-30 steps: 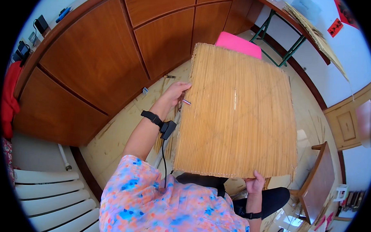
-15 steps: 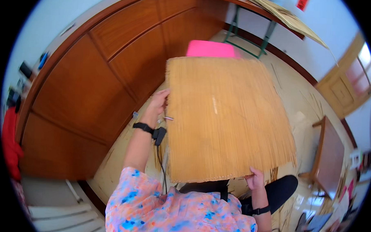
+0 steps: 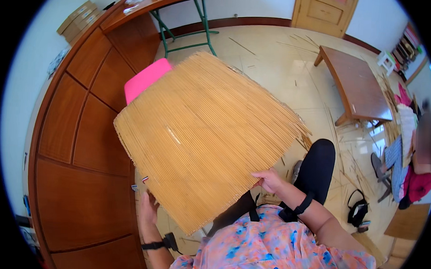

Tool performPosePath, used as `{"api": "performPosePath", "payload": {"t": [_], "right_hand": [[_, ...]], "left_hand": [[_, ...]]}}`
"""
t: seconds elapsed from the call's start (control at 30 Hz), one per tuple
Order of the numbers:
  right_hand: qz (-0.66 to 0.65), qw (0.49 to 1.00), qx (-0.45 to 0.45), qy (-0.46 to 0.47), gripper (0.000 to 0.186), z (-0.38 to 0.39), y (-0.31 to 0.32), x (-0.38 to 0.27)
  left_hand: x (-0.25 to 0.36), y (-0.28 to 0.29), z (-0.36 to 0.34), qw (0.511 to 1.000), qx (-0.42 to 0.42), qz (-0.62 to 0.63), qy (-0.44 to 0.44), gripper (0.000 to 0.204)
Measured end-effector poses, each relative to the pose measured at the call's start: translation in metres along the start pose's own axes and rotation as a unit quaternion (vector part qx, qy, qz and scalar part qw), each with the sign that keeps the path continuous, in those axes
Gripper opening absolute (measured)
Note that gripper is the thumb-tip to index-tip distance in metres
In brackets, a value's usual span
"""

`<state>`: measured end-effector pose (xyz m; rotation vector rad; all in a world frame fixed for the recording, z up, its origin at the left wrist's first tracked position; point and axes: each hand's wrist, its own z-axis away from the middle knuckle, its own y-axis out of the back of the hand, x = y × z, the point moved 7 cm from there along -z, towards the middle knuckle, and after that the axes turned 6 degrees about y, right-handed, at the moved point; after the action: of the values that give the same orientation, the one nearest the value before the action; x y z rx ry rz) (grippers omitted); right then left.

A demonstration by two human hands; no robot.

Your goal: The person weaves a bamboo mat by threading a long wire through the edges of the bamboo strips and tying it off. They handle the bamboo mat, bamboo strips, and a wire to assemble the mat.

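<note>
A large tan mat of thin parallel reed-like strips (image 3: 196, 134) spreads out before me, tilted and turned so that its corners point toward and away from me. Along its near right edge, my right hand (image 3: 270, 180) grips the rim, thumb on top and the other fingers hidden beneath. My left hand (image 3: 148, 210) is closed at the near left edge, its fingertips partly hidden by the mat. A small striped tag-like piece (image 3: 145, 179) pokes out from the left edge. Strip ends stick out unevenly at the right corner.
A pink seat-like panel (image 3: 146, 80) shows behind the mat. Wooden cabinets (image 3: 56, 200) line the left, and a green-legged table (image 3: 205, 27) stands at the back. A low brown table (image 3: 357, 85) is at right, with loose strips on the floor. Another person (image 3: 421, 146) sits at far right.
The mat has turned anticlockwise and shifted left in view. My left hand has come lower and nearer to me, while my right hand has risen. The view has swung toward the right.
</note>
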<state>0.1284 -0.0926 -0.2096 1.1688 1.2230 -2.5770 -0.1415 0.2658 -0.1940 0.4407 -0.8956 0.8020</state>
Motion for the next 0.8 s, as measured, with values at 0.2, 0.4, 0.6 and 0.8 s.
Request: {"api": "performPosePath", "payload": {"t": [0.2, 0.4, 0.6, 0.8], "right_hand": [[0.057, 0.997, -0.045, -0.006, 0.046, 0.002, -0.017, 0.001], [0.057, 0.996, -0.07, -0.015, 0.048, 0.005, -0.03, 0.002], [0.09, 0.992, -0.089, -0.01, 0.051, 0.009, -0.027, 0.006], [0.072, 0.994, -0.065, 0.044, 0.051, 0.007, -0.005, -0.007]], "left_hand": [[-0.036, -0.019, 0.046, 0.994, -0.09, 0.047, 0.038, 0.061], [-0.052, -0.039, 0.09, 0.986, -0.107, 0.124, 0.036, 0.051], [-0.061, -0.047, 0.096, 0.981, -0.055, 0.181, 0.045, 0.048], [-0.062, -0.038, 0.095, 0.983, -0.003, 0.179, 0.037, 0.052]]}}
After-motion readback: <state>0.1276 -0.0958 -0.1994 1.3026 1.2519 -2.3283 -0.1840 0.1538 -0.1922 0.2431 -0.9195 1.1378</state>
